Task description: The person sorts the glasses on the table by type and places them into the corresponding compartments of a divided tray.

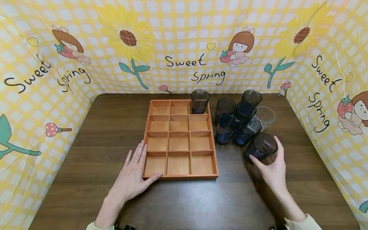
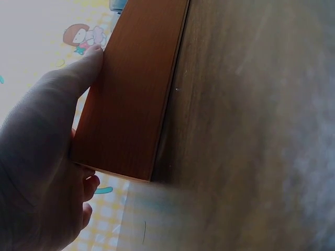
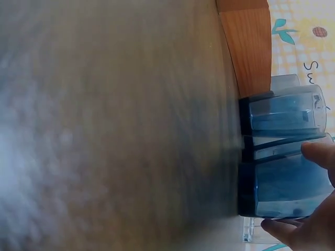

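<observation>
A wooden divided box lies on the table, its compartments in rows of three. My left hand rests at its front left corner, fingers straight along the left side and thumb on the front rim; in the left wrist view the thumb touches the top of the front wall. To the right, my right hand holds a dark blue drinking glass between thumb and fingers; it stands upright at the table surface, also seen as the nearest blue glass in the right wrist view. Another dark glass stands in the box's back right compartment.
Several dark blue glasses stand close together right of the box. A clear glass is behind the held one. The brown table is enclosed by a yellow checked cloth at the back and sides.
</observation>
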`<state>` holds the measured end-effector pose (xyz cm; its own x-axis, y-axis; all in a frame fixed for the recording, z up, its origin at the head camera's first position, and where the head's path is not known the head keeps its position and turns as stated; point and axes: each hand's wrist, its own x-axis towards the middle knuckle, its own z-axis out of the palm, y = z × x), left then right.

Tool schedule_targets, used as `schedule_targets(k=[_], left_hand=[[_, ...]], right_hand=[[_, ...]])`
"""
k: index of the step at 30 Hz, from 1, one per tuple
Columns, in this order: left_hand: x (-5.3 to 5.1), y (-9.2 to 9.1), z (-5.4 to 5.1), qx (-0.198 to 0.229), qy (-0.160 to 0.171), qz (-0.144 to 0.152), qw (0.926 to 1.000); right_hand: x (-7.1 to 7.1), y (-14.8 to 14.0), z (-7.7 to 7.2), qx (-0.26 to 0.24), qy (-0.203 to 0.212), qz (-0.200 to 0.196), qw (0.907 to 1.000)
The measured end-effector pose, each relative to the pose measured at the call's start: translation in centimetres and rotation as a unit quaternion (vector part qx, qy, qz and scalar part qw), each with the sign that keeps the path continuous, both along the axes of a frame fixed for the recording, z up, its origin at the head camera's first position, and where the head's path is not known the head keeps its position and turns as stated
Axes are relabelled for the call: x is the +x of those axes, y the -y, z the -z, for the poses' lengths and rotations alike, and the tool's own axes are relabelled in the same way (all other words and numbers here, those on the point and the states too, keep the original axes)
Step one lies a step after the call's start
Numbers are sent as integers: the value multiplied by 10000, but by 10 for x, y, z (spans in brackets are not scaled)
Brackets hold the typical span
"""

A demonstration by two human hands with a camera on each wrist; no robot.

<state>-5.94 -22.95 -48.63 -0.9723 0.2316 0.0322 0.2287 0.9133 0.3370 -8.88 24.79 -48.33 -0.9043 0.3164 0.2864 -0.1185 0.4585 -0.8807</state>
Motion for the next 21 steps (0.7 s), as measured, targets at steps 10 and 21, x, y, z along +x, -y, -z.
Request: schedule_targets(k=[10,21], left_hand=[[0,0,1,26,-40,5,10000],[0,0,0,-19,-21,1,10000]], right_hand=[[-1,0,-3,-217,-155,-171,9995],[3,-6,-12,-814,262,-45,9963]])
